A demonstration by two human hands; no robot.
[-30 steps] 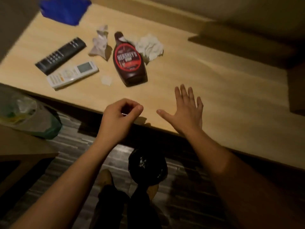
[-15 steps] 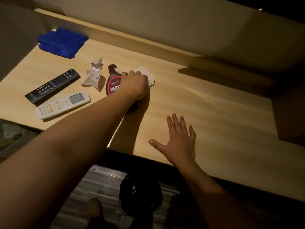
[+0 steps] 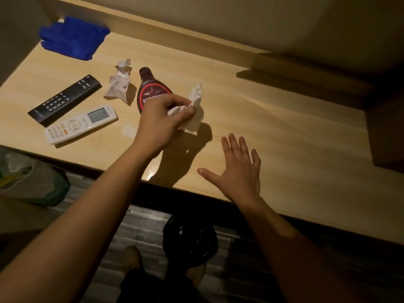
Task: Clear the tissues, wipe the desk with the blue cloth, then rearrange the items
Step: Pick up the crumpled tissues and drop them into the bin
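Fingers and thumb of the left hand are curled in a pinch on a crumpled white tissue, which hangs from the grip just right of the chocolate syrup bottle lying near the middle of the desk; whether its lower end touches the wood cannot be told. The right hand is palm down by the front edge, its fingers straight and spread wide, holding nothing. A second crumpled tissue sits just left of the bottle. The black remote and white remote lie side by side toward the left edge. The blue cloth lies bunched in the back left corner.
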